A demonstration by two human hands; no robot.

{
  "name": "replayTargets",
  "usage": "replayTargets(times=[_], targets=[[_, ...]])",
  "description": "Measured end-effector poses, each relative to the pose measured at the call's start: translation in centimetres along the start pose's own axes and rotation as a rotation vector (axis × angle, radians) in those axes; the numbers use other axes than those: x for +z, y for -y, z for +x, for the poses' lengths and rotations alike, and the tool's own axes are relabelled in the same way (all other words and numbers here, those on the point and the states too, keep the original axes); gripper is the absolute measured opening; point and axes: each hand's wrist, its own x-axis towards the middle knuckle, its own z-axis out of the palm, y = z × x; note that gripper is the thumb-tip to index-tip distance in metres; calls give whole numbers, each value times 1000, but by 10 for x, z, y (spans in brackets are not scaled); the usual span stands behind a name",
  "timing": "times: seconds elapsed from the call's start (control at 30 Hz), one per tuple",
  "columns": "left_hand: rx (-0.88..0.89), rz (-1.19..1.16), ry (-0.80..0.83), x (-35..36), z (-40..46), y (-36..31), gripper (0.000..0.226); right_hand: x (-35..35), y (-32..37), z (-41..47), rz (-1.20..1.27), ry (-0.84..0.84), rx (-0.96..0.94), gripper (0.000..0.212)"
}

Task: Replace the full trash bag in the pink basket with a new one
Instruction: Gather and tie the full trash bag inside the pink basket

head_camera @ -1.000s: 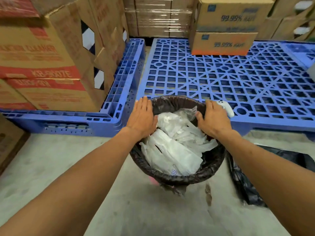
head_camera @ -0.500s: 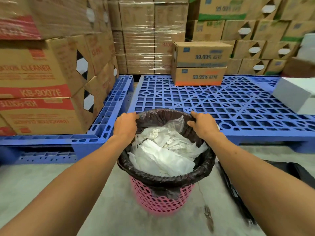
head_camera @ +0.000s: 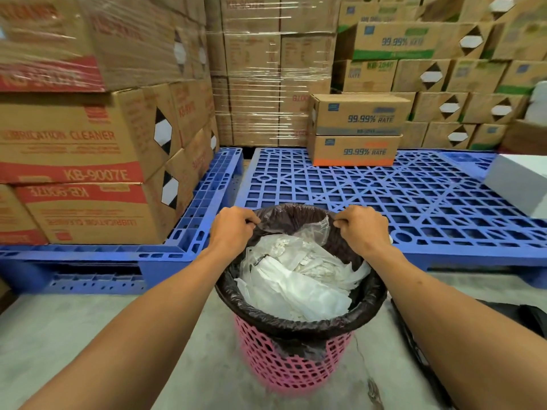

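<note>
A pink lattice basket [head_camera: 291, 368] stands on the concrete floor in front of me. A black trash bag [head_camera: 296, 322] lines it, folded over the rim and filled with white plastic and paper waste [head_camera: 296, 279]. My left hand [head_camera: 232, 229] pinches the bag's edge at the far left of the rim. At the far right of the rim, my right hand [head_camera: 365, 229] pinches the edge too. Both fists are closed on the black plastic, which is lifted slightly off the far rim.
Blue plastic pallets [head_camera: 414, 190] lie just behind the basket. Stacked cardboard boxes [head_camera: 88, 161] rise at the left and back, two more boxes [head_camera: 358, 131] sit on the right pallet. A white box [head_camera: 521, 184] is at the right edge. Another black bag [head_camera: 524, 318] lies on the floor right.
The view has tilted up and away from the basket. Both hands went from resting flat on the far rim to closing on the bag's edge and lifting it.
</note>
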Motion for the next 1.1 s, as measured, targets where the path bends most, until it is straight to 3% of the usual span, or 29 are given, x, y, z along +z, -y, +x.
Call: replayTargets(times=[0.13, 0.43, 0.47, 0.53, 0.6, 0.67, 0.8, 0.93, 1.1], targets=[[25, 64, 38, -2, -3, -1, 21, -4, 6, -6, 96, 2, -102, 21], [93, -61, 62, -5, -2, -1, 18, -6, 4, -5, 279, 146, -55, 13], [120, -13, 51, -3, -1, -1, 19, -2, 2, -4, 236, 177, -41, 30], [157, 156, 44, 2, 1, -3, 44, 5, -3, 1, 210, 223, 35, 72], [98, 221, 70, 7, 6, -1, 68, 9, -5, 6, 211, 223, 93, 88], [-14, 172, 119, 11, 11, 4, 66, 12, -6, 9, 184, 243, 114, 83], [-118, 68, 66, 12, 13, 7, 30, 11, -2, 7, 93, 180, 82, 35], [-84, -28, -16, 14, 11, 8, 25, 11, 4, 6, 17, 84, 36, 46], [-8, -87, 14, 15, 10, 7, 23, 13, 3, 6, 58, 9, 16, 39]])
